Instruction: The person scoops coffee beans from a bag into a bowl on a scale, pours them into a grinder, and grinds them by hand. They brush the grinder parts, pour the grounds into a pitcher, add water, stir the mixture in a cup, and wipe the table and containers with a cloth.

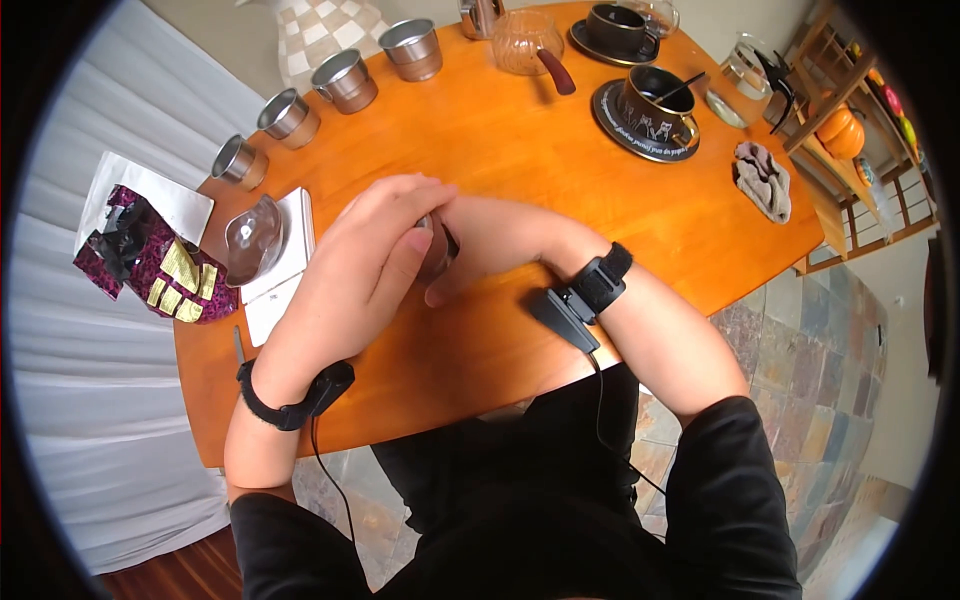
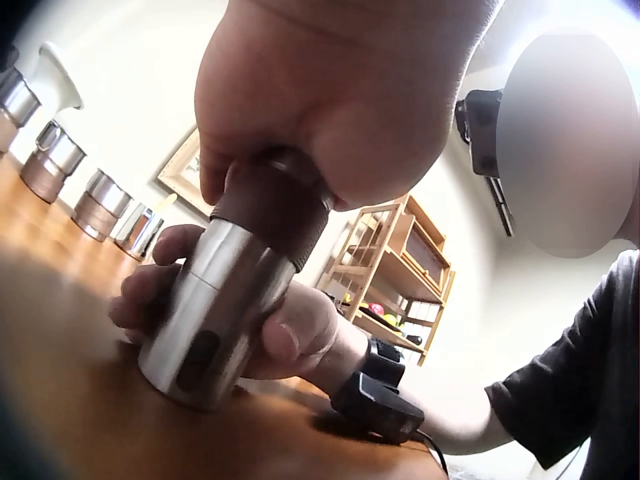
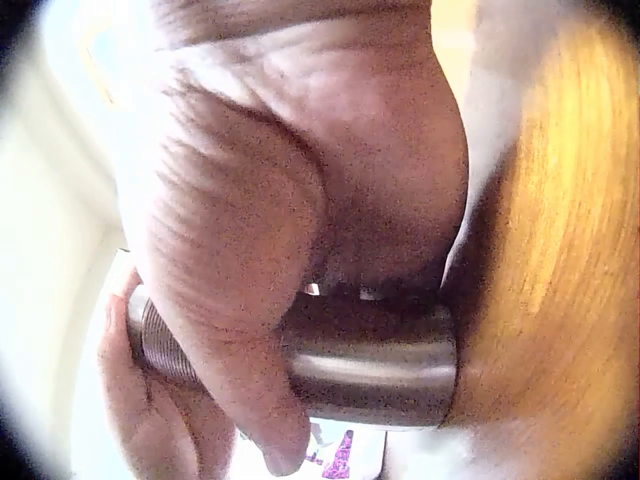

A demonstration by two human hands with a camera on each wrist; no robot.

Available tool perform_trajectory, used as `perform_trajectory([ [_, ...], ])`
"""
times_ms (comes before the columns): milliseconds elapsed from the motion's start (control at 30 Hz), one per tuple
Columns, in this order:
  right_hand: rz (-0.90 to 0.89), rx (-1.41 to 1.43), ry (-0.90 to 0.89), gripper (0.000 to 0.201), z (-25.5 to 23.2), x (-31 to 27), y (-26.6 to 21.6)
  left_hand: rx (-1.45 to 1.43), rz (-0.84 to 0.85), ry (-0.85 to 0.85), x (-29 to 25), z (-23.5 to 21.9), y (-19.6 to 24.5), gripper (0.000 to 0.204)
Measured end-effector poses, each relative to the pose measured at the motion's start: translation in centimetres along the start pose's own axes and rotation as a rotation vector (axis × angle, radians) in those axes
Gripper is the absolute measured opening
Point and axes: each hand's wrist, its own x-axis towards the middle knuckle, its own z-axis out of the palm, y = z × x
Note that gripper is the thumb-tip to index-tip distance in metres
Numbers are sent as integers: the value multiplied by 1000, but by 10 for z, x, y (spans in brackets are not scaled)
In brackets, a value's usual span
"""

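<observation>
A steel cylinder (image 2: 215, 310) with a dark brown ribbed upper part stands tilted, its lower end at the wooden table. My left hand (image 1: 365, 260) grips the brown top from above; in the left wrist view this hand (image 2: 335, 90) covers the upper end. Lower down, my right hand (image 1: 490, 240) wraps its fingers and thumb round the steel body. The right wrist view has the right hand (image 3: 300, 180) across the cylinder (image 3: 375, 370), with the left hand (image 3: 165, 420) at the ribbed end. Both hands hide most of it in the head view.
Several metal cups, one being (image 1: 410, 50), line the table's far left edge. A patterned bag (image 1: 165, 265), clear dish (image 1: 254, 240) and white book (image 1: 275, 300) lie left. Beyond are a glass pot (image 1: 520, 45), black cups on saucers, a glass jug (image 1: 738, 90) and a cloth (image 1: 762, 182).
</observation>
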Motion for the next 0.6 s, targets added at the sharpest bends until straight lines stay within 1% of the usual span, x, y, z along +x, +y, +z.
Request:
perform_trajectory([
  [33,-3,-13,-2,28,1,1,1,4,6,11,-1,-1,0,36],
  [100,-53,78,40,34,2,2,5,-117,-86,-24,0,-5,-1,44],
  [133,-53,71,38,34,2,3,7,-116,-82,-18,1,-8,-1,44],
  [200,10,154,20,43,1,6,12,-521,-189,-24,7,-17,-7,53],
  [233,9,148,17,43,0,5,10,-673,-200,2,11,-16,-18,59],
  [267,-7,457,-38,47,-1,3,8,-671,-196,9,16,-15,-24,59],
  [300,-20,768,-94,51,-2,2,6,-860,-191,-24,20,-14,-29,68],
  [333,-22,762,-100,51,-1,-1,4,-1048,-184,-60,25,-12,-34,79],
  [400,-23,1027,-60,49,0,-8,-1,-1042,-167,-69,35,-9,-41,81],
  [433,-20,1027,-64,49,1,-7,-3,-1029,-189,-21,39,-10,-40,77],
  [500,-186,958,152,43,3,-2,-6,-1043,-236,83,39,-15,-36,68],
  [533,-187,960,144,43,3,-1,-11,-1040,-240,90,40,-14,-34,68],
  [600,-98,480,366,46,1,0,-23,-970,-229,312,43,-12,-32,65],
])
